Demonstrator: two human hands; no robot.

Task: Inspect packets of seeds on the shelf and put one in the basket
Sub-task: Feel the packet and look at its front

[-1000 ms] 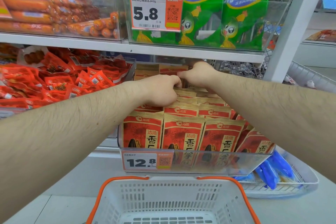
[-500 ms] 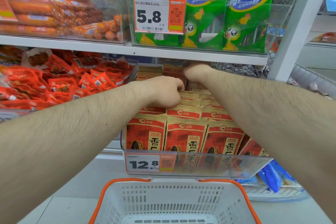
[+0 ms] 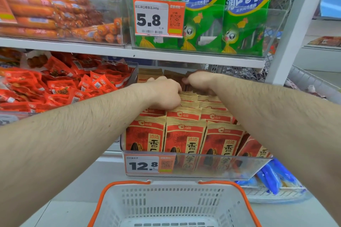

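Observation:
Red and tan seed packets point(image 3: 184, 134) stand in rows inside a clear bin point(image 3: 203, 167) with a 12.8 price tag. My left hand point(image 3: 162, 94) is deep in the bin with its fingers curled over the tops of the middle packets. Beside it, my right hand point(image 3: 199, 81) curls its fingers down onto packets in the back rows. Whether either hand pinches a packet is hidden by the knuckles. A white basket point(image 3: 173, 206) with orange handles sits below the bin, with nothing visible inside.
Small red snack packs point(image 3: 60, 84) fill the bin on the left. Above the shelf board point(image 3: 129, 51) are orange sausages point(image 3: 55, 16) and green corn-sausage bags point(image 3: 203, 14). A white upright post point(image 3: 289, 29) stands at the right, with wire racks and blue packs point(image 3: 273, 177) beyond.
Both hands have reached a little further back among the packet rows. The view has shifted slightly closer to the shelf.

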